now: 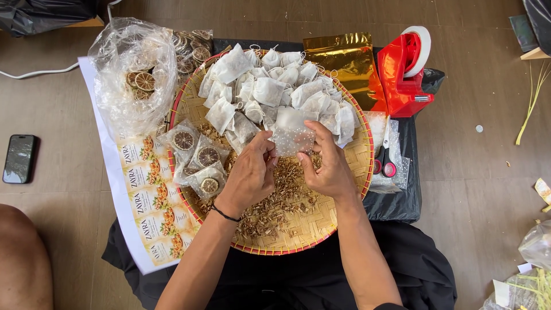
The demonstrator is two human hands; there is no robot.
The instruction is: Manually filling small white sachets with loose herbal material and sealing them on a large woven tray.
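Observation:
Both hands hold a small clear dotted bag (293, 136) over a round woven tray (356, 158). My left hand (249, 172), with a black band at the wrist, pinches the bag's left edge. My right hand (327, 166) grips its right edge. Loose dried brown bits (275, 201) lie on the tray under the hands. Several white filter pouches (275, 89) are heaped at the tray's far side. Three small clear packs with dried citrus slices (198, 158) lie at the tray's left.
A big clear bag of dried citrus slices (135, 77) sits left on a sheet of printed labels (146, 198). Gold foil pouches (344, 57), a red tape dispenser (404, 72) and scissors (385, 161) lie right. A phone (19, 159) lies on the floor at left.

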